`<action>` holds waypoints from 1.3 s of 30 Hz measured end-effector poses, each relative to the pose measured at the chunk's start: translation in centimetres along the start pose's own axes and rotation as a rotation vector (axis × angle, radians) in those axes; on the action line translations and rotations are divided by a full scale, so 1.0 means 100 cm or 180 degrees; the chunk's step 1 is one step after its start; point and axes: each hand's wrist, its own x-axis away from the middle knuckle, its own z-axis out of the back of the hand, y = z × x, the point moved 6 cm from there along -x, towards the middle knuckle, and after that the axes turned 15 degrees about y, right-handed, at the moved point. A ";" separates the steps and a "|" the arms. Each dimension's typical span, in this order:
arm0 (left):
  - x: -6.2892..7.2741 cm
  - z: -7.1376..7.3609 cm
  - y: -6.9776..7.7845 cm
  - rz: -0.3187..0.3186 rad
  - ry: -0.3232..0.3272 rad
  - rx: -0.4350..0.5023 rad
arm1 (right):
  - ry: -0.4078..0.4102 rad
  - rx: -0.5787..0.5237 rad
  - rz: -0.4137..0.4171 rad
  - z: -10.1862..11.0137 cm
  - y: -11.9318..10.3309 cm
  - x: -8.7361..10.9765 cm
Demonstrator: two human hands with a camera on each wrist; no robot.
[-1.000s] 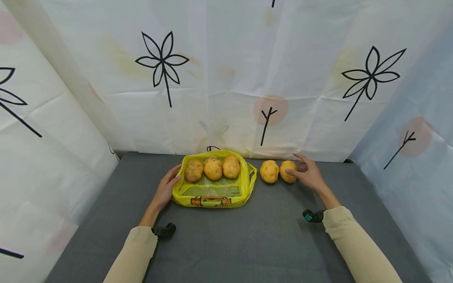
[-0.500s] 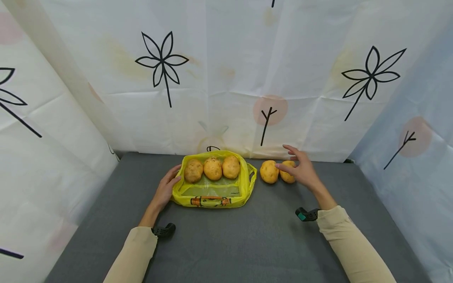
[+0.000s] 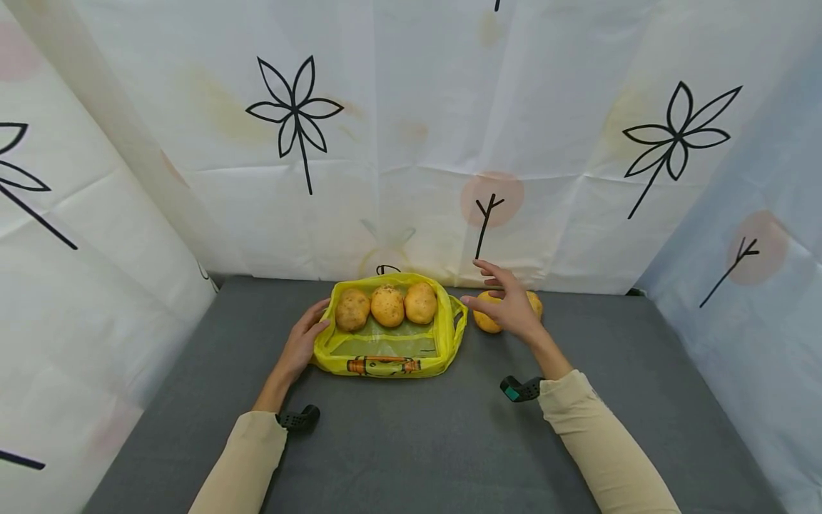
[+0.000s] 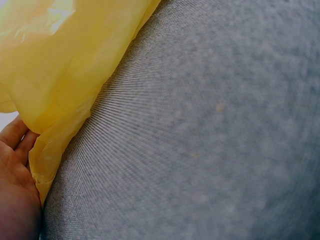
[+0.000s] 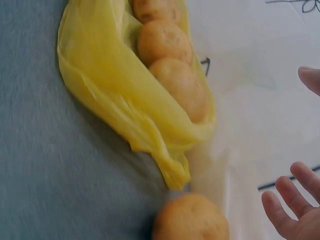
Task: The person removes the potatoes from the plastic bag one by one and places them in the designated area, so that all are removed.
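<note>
Yellow plastic bag (image 3: 444,327), three round tan potatoes (image 3: 387,308) inside, sits near the far edge of the grey desk (image 3: 411,442). Spread and empty, the right hand (image 3: 509,307) has shifted left above two loose potatoes (image 3: 488,326), apparently collecting neither; the left hand (image 3: 300,337) touches the bag, grip unclear.
</note>
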 end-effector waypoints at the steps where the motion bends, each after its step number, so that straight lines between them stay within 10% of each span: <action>1: 0.000 0.000 0.000 -0.0004 -0.0001 -0.0004 | -0.0015 -0.0018 0.0004 -0.005 -0.001 0.000; 19: -0.001 0.000 0.002 -0.0003 0.0004 0.0007 | -0.0399 -0.0183 -0.0246 -0.077 0.013 -0.011; 26: -0.013 0.000 -0.035 -0.0075 0.0078 0.0030 | -0.0496 0.0052 -0.0526 -0.092 0.027 -0.009; 39: -0.016 0.000 -0.034 -0.0061 0.0050 -0.0027 | -0.0562 0.0354 -0.0464 -0.111 0.032 -0.010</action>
